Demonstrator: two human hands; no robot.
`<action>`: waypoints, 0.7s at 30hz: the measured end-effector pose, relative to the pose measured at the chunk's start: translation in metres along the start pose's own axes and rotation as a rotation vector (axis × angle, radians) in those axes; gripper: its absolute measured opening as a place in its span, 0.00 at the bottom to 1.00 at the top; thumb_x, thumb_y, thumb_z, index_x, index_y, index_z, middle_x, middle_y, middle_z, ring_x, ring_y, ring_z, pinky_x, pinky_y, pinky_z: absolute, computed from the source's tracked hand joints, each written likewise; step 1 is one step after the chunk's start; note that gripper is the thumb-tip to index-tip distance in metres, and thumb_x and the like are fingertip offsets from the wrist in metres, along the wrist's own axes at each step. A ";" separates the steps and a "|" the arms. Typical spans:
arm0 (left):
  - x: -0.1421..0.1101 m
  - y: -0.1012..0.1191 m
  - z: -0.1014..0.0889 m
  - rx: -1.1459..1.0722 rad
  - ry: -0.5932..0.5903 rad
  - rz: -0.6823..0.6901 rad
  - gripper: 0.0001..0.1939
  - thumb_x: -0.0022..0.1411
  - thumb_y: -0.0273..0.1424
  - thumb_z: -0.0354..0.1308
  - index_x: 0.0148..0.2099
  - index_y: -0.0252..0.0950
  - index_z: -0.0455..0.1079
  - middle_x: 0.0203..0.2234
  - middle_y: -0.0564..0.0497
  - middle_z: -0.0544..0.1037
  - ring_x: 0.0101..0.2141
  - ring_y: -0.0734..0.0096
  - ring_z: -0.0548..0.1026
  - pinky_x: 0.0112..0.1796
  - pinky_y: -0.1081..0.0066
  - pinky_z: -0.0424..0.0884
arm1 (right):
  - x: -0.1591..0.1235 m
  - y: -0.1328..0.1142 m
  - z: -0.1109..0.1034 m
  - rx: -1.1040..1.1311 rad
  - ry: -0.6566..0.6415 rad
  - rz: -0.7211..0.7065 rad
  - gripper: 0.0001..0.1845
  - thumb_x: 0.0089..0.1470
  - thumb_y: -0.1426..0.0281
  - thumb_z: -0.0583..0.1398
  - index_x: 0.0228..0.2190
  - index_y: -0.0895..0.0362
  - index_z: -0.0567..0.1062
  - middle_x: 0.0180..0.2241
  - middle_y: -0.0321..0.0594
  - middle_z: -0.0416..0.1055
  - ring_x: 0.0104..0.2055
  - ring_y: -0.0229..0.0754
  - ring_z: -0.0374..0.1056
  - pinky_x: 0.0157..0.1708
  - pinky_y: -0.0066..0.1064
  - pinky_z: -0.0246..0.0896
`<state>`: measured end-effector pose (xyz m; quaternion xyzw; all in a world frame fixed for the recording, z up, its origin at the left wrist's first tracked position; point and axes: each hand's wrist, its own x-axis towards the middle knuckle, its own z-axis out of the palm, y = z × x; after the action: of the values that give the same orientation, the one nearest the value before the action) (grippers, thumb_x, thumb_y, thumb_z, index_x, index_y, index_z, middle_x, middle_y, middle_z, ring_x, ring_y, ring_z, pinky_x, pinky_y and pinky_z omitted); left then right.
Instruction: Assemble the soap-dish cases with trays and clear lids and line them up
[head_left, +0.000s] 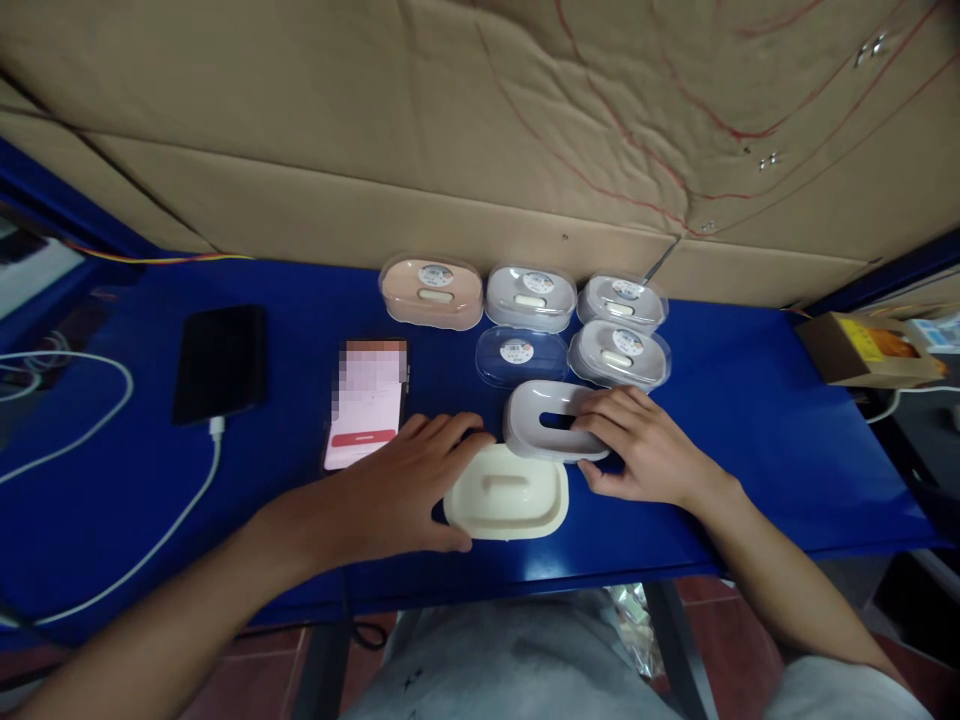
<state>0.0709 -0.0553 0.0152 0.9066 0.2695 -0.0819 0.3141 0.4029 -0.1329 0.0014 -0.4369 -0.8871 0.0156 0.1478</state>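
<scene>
My right hand (637, 450) grips the right end of a pale grey oval box shell (525, 420) with a long slot in it. Its fingers reach over the slot, and the thumb is at the front edge. Just in front of the shell lies a cream oval tray (510, 500) with a raised bar in its middle. Around the tray's left end, my left hand (420, 475) has thumb and fingers spread; whether they touch its rim I cannot tell. Behind the shell lies a clear oval lid (521, 358) with a round label.
Several lidded oval boxes stand at the back, including a peach one (431, 295) and a grey one (619, 355). A lit phone (367, 400) lies left of my hands. Further left is a dark phone (221, 362) on a white cable (176, 535). A cardboard box (847, 350) sits at right.
</scene>
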 end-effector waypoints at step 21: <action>-0.002 -0.007 -0.033 -0.749 0.227 0.073 0.25 0.68 0.41 0.67 0.65 0.45 0.76 0.47 0.49 0.84 0.42 0.58 0.82 0.38 0.69 0.75 | 0.000 -0.001 0.004 0.014 -0.069 0.006 0.30 0.70 0.53 0.63 0.65 0.54 0.71 0.63 0.53 0.75 0.67 0.60 0.69 0.65 0.57 0.61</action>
<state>0.0645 -0.0315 0.0384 0.7416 0.2811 0.1340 0.5942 0.4009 -0.1337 -0.0022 -0.4379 -0.8902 0.0372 0.1200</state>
